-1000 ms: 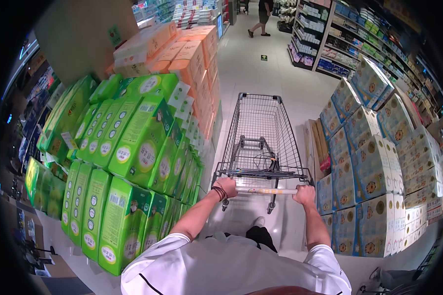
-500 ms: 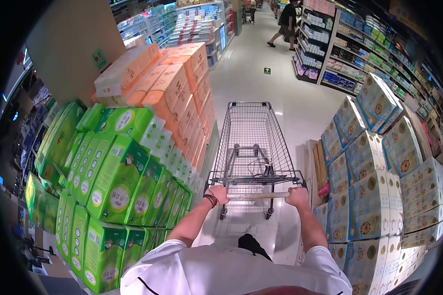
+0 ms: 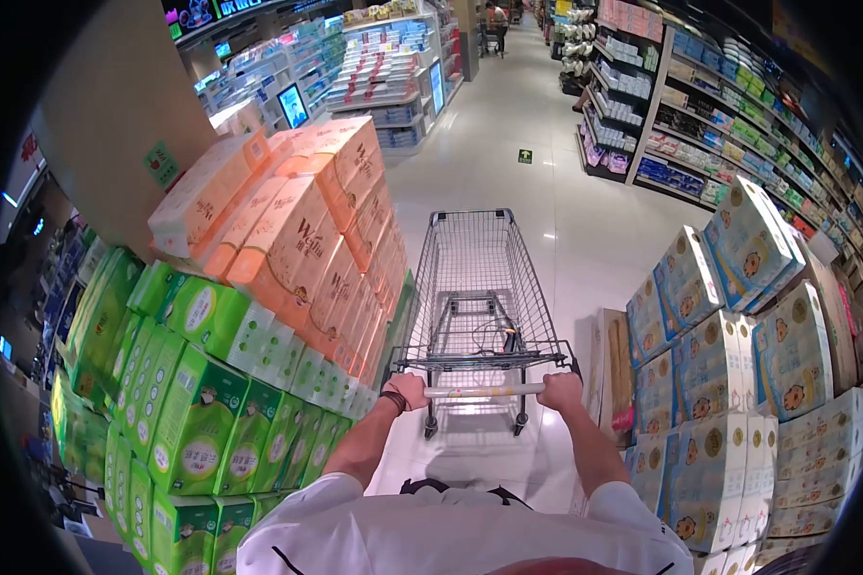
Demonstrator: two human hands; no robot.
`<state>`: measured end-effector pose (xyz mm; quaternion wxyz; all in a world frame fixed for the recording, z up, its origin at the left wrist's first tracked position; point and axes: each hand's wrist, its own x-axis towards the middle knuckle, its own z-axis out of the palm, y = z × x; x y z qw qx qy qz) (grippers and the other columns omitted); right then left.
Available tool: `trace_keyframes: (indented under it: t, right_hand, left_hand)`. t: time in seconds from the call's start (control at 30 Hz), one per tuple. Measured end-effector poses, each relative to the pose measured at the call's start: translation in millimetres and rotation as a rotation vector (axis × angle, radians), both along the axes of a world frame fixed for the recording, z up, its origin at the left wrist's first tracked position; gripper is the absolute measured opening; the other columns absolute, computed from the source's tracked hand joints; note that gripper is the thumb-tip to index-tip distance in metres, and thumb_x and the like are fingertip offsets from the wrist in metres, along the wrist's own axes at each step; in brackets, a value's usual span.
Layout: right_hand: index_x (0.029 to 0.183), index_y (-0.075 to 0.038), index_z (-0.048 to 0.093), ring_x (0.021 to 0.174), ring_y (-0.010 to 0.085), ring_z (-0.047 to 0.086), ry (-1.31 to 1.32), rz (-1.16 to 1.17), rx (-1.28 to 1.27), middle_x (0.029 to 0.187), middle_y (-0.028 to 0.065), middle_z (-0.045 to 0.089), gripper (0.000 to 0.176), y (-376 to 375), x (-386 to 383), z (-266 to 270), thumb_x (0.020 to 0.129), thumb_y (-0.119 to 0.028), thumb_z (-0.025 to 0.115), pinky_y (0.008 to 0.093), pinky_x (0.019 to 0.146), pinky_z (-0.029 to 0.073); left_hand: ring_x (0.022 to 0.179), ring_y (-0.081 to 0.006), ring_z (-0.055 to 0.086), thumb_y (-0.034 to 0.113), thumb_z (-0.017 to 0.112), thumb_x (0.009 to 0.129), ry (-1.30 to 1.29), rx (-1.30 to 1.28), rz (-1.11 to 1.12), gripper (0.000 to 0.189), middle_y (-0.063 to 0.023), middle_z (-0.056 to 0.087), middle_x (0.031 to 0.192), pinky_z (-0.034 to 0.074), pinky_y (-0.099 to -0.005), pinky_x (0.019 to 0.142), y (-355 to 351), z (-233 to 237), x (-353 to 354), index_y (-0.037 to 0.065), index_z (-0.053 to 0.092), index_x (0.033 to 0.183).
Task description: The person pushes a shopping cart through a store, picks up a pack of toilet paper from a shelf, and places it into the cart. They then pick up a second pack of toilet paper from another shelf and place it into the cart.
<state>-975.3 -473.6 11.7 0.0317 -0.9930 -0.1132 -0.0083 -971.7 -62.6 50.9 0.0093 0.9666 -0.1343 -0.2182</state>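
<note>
A: How are the hands engaging the cart?

B: The left hand is wrapping the left end of the handle; the right hand is wrapping the right end. Both are closing fist-like around it, well apart, with bare bar showing between them. I cannot tell how the thumbs are lying.

A: Where is the cart sitting?

B: It is sitting directly ahead of the body, with its basket extending away from the handle.

A: What handling should one be expecting?

B: Judging by the open mesh, the frame is probably feeling stiff and fairly light. Small wheels are supporting it on a glossy floor, so it is likely offering little resistance and possibly drifting sideways. Holding both handle ends is giving good steering leverage.

A: Which materials and shapes are showing?

B: The handle is presenting a smooth, pale bar. The basket is forming a grid of thin grey wire, appearing narrower toward the front. To the left, green packs are forming blocks in shiny film; orange packs are rising behind them. To the right, white-and-blue packs are standing in columns, probably soft and easily dented. Farther out, shelves are carrying small goods in rows.
</note>
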Motion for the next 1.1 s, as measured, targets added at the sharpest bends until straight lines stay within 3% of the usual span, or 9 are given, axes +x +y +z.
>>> trace_keyframes:
  t: [0.2,0.33,0.4,0.7,0.8,0.93,1.03,1.1]
  right_hand:
    - [0.077,-0.013,0.076,0.067,0.0296,0.073,0.011,0.025,0.003,0.073,0.0105,0.073,0.023,-10.9,47.2,-4.3,0.065,-0.032,0.068,0.0432,0.066,0.058]
    - [0.073,-0.013,0.075,0.061,0.0303,0.070,-0.054,0.036,0.051,0.067,0.0107,0.071,0.019,-7.9,83.3,-5.9,0.063,-0.027,0.068,0.0430,0.061,0.057]
    - [0.076,-0.013,0.076,0.066,0.0293,0.072,-0.016,0.021,0.032,0.072,0.0099,0.073,0.022,-1.8,100.6,-5.6,0.065,-0.030,0.068,0.0421,0.064,0.058]
    - [0.078,-0.015,0.077,0.068,0.0274,0.073,-0.034,-0.021,0.027,0.075,0.0089,0.074,0.023,2.9,230.2,-4.7,0.066,-0.035,0.070,0.0415,0.066,0.058]
    - [0.080,-0.014,0.079,0.065,0.0306,0.072,-0.059,-0.034,0.038,0.071,0.0115,0.073,0.024,1.4,287.8,0.6,0.063,-0.027,0.068,0.0430,0.065,0.059]
    - [0.081,-0.014,0.079,0.068,0.0316,0.072,0.002,-0.059,0.015,0.075,0.0123,0.074,0.025,-6.6,357.6,5.6,0.064,-0.028,0.068,0.0438,0.069,0.060]
    - [0.086,-0.015,0.079,0.072,0.0289,0.074,0.052,-0.067,-0.056,0.078,0.0099,0.075,0.029,-13.1,395.4,7.2,0.069,-0.037,0.069,0.0427,0.070,0.059]
    - [0.085,-0.015,0.079,0.072,0.0292,0.074,0.060,-0.059,-0.055,0.078,0.0103,0.075,0.028,-17.1,410.1,6.5,0.069,-0.035,0.070,0.0429,0.070,0.059]
  left_hand:
    - [0.095,-0.0372,0.074,0.039,0.065,0.077,0.015,-0.024,0.012,0.040,-0.0228,0.075,0.100,0.059,-0.0465,0.088,-7.0,-8.1,43.4,0.007,0.078,0.096]
    - [0.094,-0.0380,0.073,0.043,0.067,0.078,0.000,-0.040,0.015,0.041,-0.0227,0.075,0.099,0.059,-0.0473,0.087,-3.8,-3.5,81.7,0.008,0.079,0.095]
    - [0.092,-0.0379,0.074,0.046,0.067,0.079,-0.009,-0.044,0.021,0.041,-0.0221,0.075,0.095,0.059,-0.0476,0.087,0.8,-5.9,102.9,0.009,0.079,0.091]
    - [0.091,-0.0376,0.074,0.043,0.065,0.079,-0.020,-0.020,-0.018,0.038,-0.0217,0.075,0.093,0.059,-0.0477,0.087,5.1,-6.8,241.4,0.011,0.080,0.091]
    - [0.093,-0.0380,0.074,0.040,0.065,0.078,-0.031,-0.021,-0.011,0.038,-0.0226,0.075,0.098,0.059,-0.0473,0.089,1.0,-5.2,298.7,0.007,0.079,0.092]
    - [0.096,-0.0383,0.073,0.039,0.066,0.078,-0.022,-0.048,0.023,0.039,-0.0232,0.075,0.099,0.059,-0.0471,0.090,-6.9,-9.9,367.6,0.006,0.078,0.094]
    - [0.096,-0.0381,0.073,0.039,0.066,0.078,-0.009,-0.052,0.016,0.040,-0.0234,0.075,0.099,0.058,-0.0470,0.090,-14.3,-6.8,399.7,0.005,0.078,0.094]
    - [0.095,-0.0377,0.074,0.040,0.067,0.078,0.012,-0.055,0.026,0.040,-0.0231,0.075,0.098,0.059,-0.0468,0.089,-18.4,-2.8,416.0,0.005,0.078,0.094]
